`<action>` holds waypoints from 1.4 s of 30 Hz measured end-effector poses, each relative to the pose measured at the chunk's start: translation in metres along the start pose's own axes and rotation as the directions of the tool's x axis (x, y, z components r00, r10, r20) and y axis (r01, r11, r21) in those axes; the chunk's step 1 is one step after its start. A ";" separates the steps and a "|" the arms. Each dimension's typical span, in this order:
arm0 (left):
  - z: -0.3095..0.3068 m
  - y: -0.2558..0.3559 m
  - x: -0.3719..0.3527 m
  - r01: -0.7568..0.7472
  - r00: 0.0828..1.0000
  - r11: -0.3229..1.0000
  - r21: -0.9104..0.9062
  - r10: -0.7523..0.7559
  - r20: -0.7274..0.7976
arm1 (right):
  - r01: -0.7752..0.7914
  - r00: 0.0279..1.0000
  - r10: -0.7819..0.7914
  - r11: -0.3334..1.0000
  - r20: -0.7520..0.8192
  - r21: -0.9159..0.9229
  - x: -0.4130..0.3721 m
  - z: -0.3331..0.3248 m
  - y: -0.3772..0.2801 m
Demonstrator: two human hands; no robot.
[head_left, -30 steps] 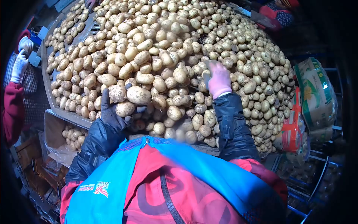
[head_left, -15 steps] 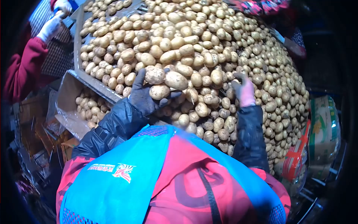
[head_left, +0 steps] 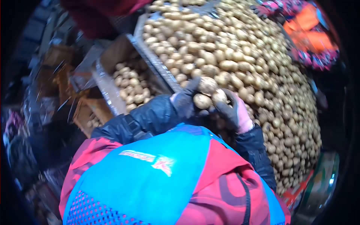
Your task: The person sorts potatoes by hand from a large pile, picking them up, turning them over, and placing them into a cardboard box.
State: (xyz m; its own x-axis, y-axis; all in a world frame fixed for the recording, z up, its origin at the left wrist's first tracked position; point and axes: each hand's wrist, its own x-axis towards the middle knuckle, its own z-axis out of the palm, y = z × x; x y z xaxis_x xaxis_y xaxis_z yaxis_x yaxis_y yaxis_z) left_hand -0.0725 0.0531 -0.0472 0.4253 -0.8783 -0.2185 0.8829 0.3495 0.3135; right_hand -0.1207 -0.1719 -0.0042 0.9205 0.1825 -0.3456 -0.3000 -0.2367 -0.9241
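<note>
Three potatoes [head_left: 203, 101] are gathered between my two gloved hands, close in front of my chest. My left hand [head_left: 185, 102], in a dark glove, curls round the potatoes from the left and below. From the right, my right hand [head_left: 233, 111], in a grey and pink glove, closes on the rightmost potato [head_left: 219, 96]. Parts of the fingers of both hands are hidden behind the potatoes. Just beyond my hands lies a large heap of loose potatoes [head_left: 240, 65].
A metal-edged rim [head_left: 159, 71] borders the heap on the left. Beside it stands a plastic-lined box [head_left: 103, 84] with potatoes inside. A smaller cardboard box [head_left: 80, 114] is further left. Another person's patterned sleeve [head_left: 315, 58] shows at upper right; printed cartons [head_left: 322, 183] stand lower right.
My view has turned left, so the heap sits further right. My right hand has come from the heap to the potatoes in my left hand, and both hands are now together.
</note>
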 end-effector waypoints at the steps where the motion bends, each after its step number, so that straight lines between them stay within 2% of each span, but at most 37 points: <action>1: 0.002 -0.001 -0.010 -0.006 0.998 1.000 0.008 0.006 -0.063 | -0.016 1.000 0.016 1.000 0.009 -0.023 0.001 0.007 -0.005; 2: 0.005 -0.002 -0.019 -0.004 0.993 1.000 0.011 0.005 -0.118 | -0.035 0.999 0.036 0.998 0.007 -0.051 0.001 0.015 -0.013; 3: 0.008 -0.002 -0.027 -0.039 0.991 0.999 0.030 0.043 -0.126 | -0.061 0.996 0.054 0.994 0.073 0.093 0.001 0.021 -0.016; 4: 0.009 0.000 -0.039 -0.056 0.989 0.998 0.028 0.059 -0.132 | -0.057 0.995 0.050 0.995 0.089 0.086 0.006 0.025 -0.018; 6: 0.026 0.014 -0.072 -0.216 0.938 0.973 0.079 0.230 -0.258 | -0.151 0.947 -0.007 0.873 0.321 0.464 0.010 0.032 -0.028; 7: 0.002 0.016 -0.075 -0.280 0.954 0.950 -0.137 0.259 -0.153 | -0.169 0.981 0.102 0.865 0.164 0.472 0.005 0.045 -0.034; 8: -0.006 0.027 -0.089 -0.266 0.959 0.953 -0.147 0.246 -0.140 | -0.169 0.983 0.112 0.867 0.146 0.469 0.007 0.050 -0.030; 10: -0.024 0.052 -0.120 -0.460 0.809 0.858 0.230 0.512 -0.290 | -0.199 0.950 -0.007 0.756 0.311 0.624 0.017 0.047 -0.020; 11: -0.040 0.063 -0.130 -0.524 0.761 0.823 0.221 0.569 -0.314 | -0.194 0.948 -0.034 0.725 0.316 0.661 0.018 0.051 -0.024; 12: -0.052 0.076 -0.136 -0.594 0.695 0.748 0.295 0.662 -0.281 | -0.176 0.948 -0.063 0.715 0.313 0.677 0.019 0.054 -0.027; 13: -0.086 0.088 -0.145 -0.521 0.515 0.537 0.664 0.817 -0.257 | -0.184 0.942 -0.083 0.682 0.326 0.708 0.020 0.057 -0.029; 14: -0.085 0.100 -0.158 -0.412 0.436 0.648 0.640 0.757 -0.486 | -0.193 0.934 -0.108 0.648 0.340 0.736 0.021 0.061 -0.031; 15: -0.082 0.109 -0.165 -0.390 0.395 0.682 0.618 0.730 -0.557 | -0.230 0.941 -0.053 0.623 0.335 0.747 0.020 0.064 -0.039; 16: -0.079 0.111 -0.169 -0.320 0.262 0.714 0.623 0.699 -0.666 | -0.227 0.944 -0.049 0.626 0.328 0.746 0.019 0.068 -0.046; 18: -0.102 0.112 -0.161 -0.231 0.088 0.441 0.867 0.897 -0.433 | -0.194 0.967 0.003 0.652 0.253 0.733 0.017 0.075 -0.053; 20: -0.102 0.090 -0.145 -0.224 0.108 0.319 0.921 0.947 -0.302 | -0.194 0.968 0.010 0.660 0.249 0.726 0.019 0.078 -0.052; 21: -0.090 0.086 -0.134 -0.282 0.311 0.332 0.900 0.919 -0.242 | -0.146 0.972 -0.035 0.690 0.234 0.709 0.021 0.083 -0.056; 22: -0.050 0.075 -0.126 -0.202 0.512 0.324 0.924 0.839 -0.183 | -0.100 0.971 -0.080 0.716 0.223 0.690 0.022 0.086 -0.059; 23: -0.056 0.059 -0.116 -0.372 0.732 0.622 0.689 0.653 -0.194 | -0.103 0.970 -0.082 0.718 0.231 0.688 0.026 0.087 -0.056; 24: -0.040 0.047 -0.107 -0.369 0.858 0.837 0.405 0.474 -0.199 | -0.123 0.957 -0.100 0.709 0.272 0.695 0.031 0.087 -0.050; 25: -0.024 0.031 -0.089 -0.314 0.827 0.624 0.716 0.550 -0.116 | -0.142 0.943 -0.120 0.700 0.311 0.700 0.034 0.087 -0.047; 26: 0.000 0.027 -0.081 -0.297 0.841 0.659 0.691 0.523 -0.138 | -0.143 0.941 -0.122 0.701 0.316 0.698 0.033 0.093 -0.053; 27: 0.015 0.026 -0.081 -0.311 0.819 0.630 0.712 0.558 -0.136 | -0.146 0.960 -0.081 0.672 0.267 0.727 0.029 0.102 -0.064; 28: 0.021 0.025 -0.082 -0.323 0.796 0.602 0.731 0.590 -0.135 | -0.146 0.975 -0.035 0.641 0.219 0.753 0.026 0.107 -0.070; 30: 0.011 0.026 -0.082 -0.303 0.780 0.551 0.778 0.612 -0.130 | -0.161 0.973 -0.030 0.624 0.229 0.765 0.027 0.108 -0.072; 31: 0.007 0.028 -0.082 -0.275 0.768 0.497 0.823 0.629 -0.124 | 0.022 0.968 -0.157 0.832 0.198 0.554 0.027 0.107 -0.076; 32: 0.008 0.028 -0.084 -0.274 0.767 0.500 0.821 0.629 -0.127 | 0.220 0.937 -0.284 0.932 0.205 0.289 0.027 0.107 -0.078; 33: 0.011 0.029 -0.088 -0.187 0.692 0.245 0.951 0.720 -0.049 | 0.216 0.937 -0.281 0.933 0.207 0.288 0.031 0.108 -0.074; 34: 0.014 0.030 -0.091 -0.064 0.623 -0.023 0.998 0.780 0.058 | 0.116 0.969 -0.179 0.938 0.170 0.326 0.039 0.109 -0.067; 35: 0.015 0.031 -0.095 -0.062 0.622 -0.018 0.998 0.781 0.053 | 0.017 0.988 -0.072 0.931 0.138 0.366 0.043 0.112 -0.063; 36: 0.016 0.032 -0.101 -0.058 0.597 -0.061 0.996 0.798 0.084 | 0.012 0.988 -0.068 0.931 0.141 0.365 0.044 0.114 -0.060; 37: 0.017 0.034 -0.104 -0.053 0.572 -0.104 0.993 0.812 0.115 | 0.111 0.992 -0.120 0.982 0.050 0.150 0.046 0.117 -0.057; 38: 0.018 0.036 -0.107 -0.050 0.570 -0.101 0.994 0.814 0.111 | 0.189 0.981 -0.191 0.979 -0.023 -0.081 0.047 0.119 -0.055; 39: 0.019 0.037 -0.109 -0.041 0.569 -0.112 0.993 0.815 0.115 | 0.228 0.967 -0.244 0.957 -0.075 -0.181 0.049 0.120 -0.055; 40: 0.021 0.039 -0.112 -0.031 0.568 -0.123 0.992 0.815 0.119 | 0.227 0.968 -0.242 0.957 -0.066 -0.180 0.052 0.121 -0.055; 41: 0.026 0.040 -0.115 -0.026 0.564 -0.118 0.993 0.818 0.112 | 0.260 0.949 -0.307 0.890 -0.071 -0.374 0.055 0.122 -0.062; 42: 0.034 0.039 -0.117 0.033 0.616 -0.074 0.997 0.787 0.037 | 0.278 0.926 -0.372 0.785 -0.063 -0.553 0.057 0.124 -0.069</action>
State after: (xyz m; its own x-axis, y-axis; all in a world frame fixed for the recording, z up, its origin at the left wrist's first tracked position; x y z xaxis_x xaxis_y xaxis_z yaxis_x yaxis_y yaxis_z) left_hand -0.0944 0.1590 0.0220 0.9493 -0.2781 0.1467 -0.2490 -0.3802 0.8907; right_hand -0.0788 -0.0272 0.0200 0.9798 0.1972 0.0341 0.1589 -0.6629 -0.7317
